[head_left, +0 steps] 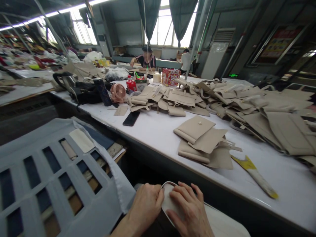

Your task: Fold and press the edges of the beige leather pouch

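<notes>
Pale panel point(168, 201), perhaps leather, sits pinched in the left hand point(147, 201), the right hand point(189, 204) spread over it

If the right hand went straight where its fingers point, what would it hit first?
Past the pale piece under it, the right hand would probably meet the near edge of the white table, though depth is unclear; it might pass below.
</notes>
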Motion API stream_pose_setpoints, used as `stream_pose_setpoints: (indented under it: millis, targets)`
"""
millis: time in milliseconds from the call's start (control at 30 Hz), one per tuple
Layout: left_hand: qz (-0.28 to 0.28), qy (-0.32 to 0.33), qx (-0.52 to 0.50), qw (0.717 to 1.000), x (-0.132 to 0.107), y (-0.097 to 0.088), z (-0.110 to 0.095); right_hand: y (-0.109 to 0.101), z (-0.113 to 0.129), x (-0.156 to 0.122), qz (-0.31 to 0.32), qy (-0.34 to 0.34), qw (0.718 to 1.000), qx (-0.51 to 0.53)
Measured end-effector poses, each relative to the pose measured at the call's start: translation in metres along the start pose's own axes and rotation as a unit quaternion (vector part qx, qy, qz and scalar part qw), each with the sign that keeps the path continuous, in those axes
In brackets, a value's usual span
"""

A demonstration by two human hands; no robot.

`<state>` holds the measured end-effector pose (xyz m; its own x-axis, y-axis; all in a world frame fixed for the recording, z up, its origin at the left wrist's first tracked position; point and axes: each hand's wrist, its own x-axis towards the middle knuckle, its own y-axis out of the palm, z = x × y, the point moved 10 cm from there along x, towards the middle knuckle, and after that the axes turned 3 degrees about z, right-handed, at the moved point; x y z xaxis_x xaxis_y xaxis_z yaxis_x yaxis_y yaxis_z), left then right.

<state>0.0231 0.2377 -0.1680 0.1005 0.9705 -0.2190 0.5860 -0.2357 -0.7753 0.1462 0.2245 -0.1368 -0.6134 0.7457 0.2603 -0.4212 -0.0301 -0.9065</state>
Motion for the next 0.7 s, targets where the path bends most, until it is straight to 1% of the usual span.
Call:
stream_pose_setpoints:
  millis: [100,167,267,333,367,400,467,500,567,633,700]
  targets:
    - [-0.015,0.003,-0.036,0.999,-0.005,0.006,0.001,0.002,-0.001,-0.002,0.0,0.001,1.0,0.014]
    - [-0.017,-0.002,-0.11,0.994,-0.01,0.01,0.005,0.004,-0.002,-0.004,0.005,-0.001,1.0,0.02]
    - [-0.011,-0.021,-0.248,0.968,-0.013,0.017,0.018,0.007,-0.003,-0.007,0.011,-0.002,1.0,0.028]
    - [0.01,-0.048,-0.341,0.939,-0.011,0.027,0.032,0.009,-0.005,-0.007,0.015,0.003,0.999,0.032]
    - [0.029,-0.06,-0.393,0.917,-0.009,0.034,0.038,0.01,-0.006,-0.007,0.018,0.005,0.999,0.035]
    - [0.05,-0.069,-0.45,0.889,-0.008,0.043,0.042,0.011,-0.007,-0.007,0.02,0.007,0.999,0.038]
    - [0.085,-0.083,-0.559,0.821,-0.007,0.06,0.047,0.013,-0.009,-0.007,0.022,0.009,0.999,0.042]
    - [0.092,-0.087,-0.604,0.787,-0.006,0.067,0.049,0.014,-0.01,-0.007,0.021,0.008,0.999,0.043]
    - [0.103,-0.092,-0.673,0.726,-0.006,0.082,0.048,0.015,-0.011,-0.008,0.018,0.01,0.999,0.043]
    - [0.126,-0.087,-0.723,0.673,-0.006,0.097,0.043,0.016,-0.011,-0.008,0.018,0.006,0.999,0.045]
    - [0.144,-0.077,-0.754,0.636,-0.006,0.106,0.037,0.016,-0.01,-0.008,0.022,0.001,0.999,0.048]
